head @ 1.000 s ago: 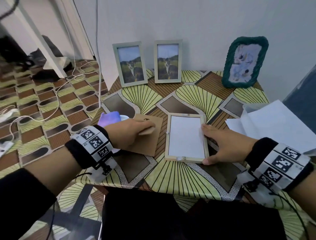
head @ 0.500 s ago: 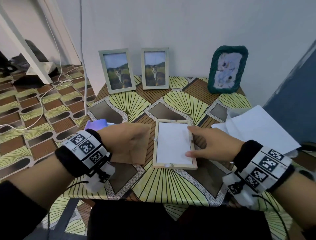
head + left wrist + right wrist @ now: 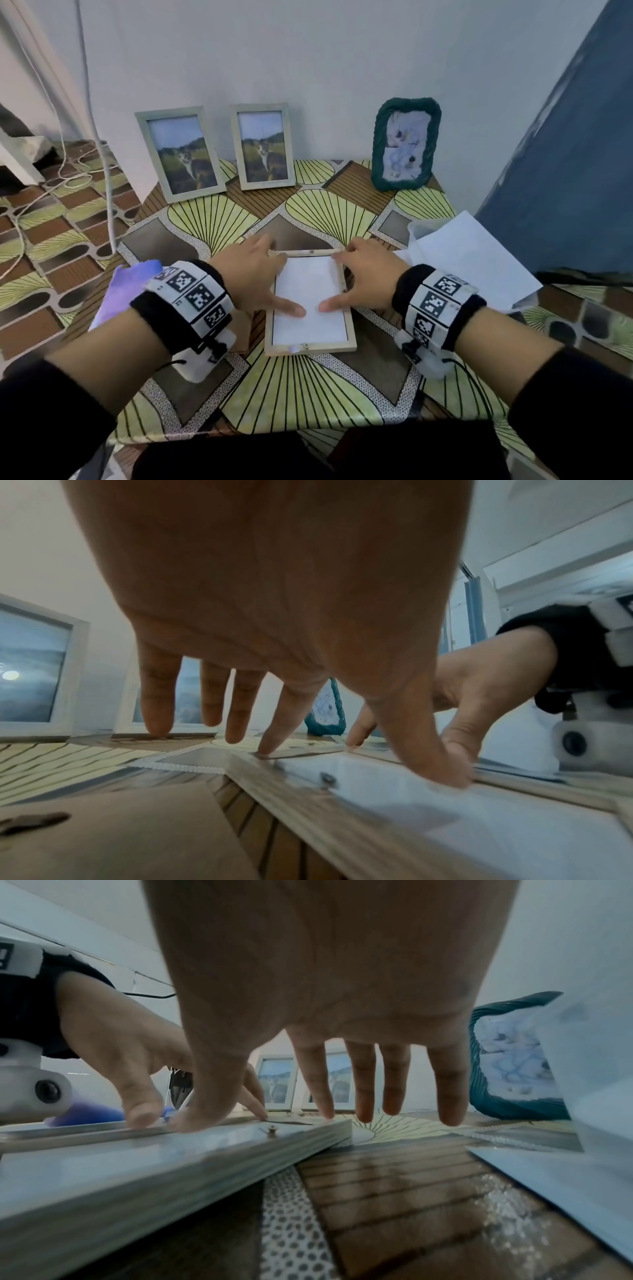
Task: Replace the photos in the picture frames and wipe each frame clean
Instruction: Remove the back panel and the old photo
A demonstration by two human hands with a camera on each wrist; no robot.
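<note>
A light wooden picture frame [image 3: 348, 329] lies face down in the middle of the table with a white sheet [image 3: 308, 325] set in its back. My left hand [image 3: 253, 274] reaches over the frame's far left corner, fingers straight, its thumb [image 3: 441, 764] pressing on the sheet. My right hand [image 3: 363, 274] mirrors it at the far right corner, and its thumb [image 3: 202, 1112] is also down on the sheet. The brown cardboard backing [image 3: 120, 831] lies left of the frame, mostly under my left wrist. A purple cloth [image 3: 126, 291] lies further left.
Two grey frames with cat photos [image 3: 180, 154] [image 3: 263, 147] and a green woven frame [image 3: 406, 144] lean on the wall at the back. Loose white sheets [image 3: 472, 260] lie at the right edge of the patterned table [image 3: 308, 387]. Cables trail on the floor to the left.
My left hand left the cardboard backing and moved right onto the frame. My right hand shifted from the frame's right edge to its far corner. Both thumbs now press the sheet.
</note>
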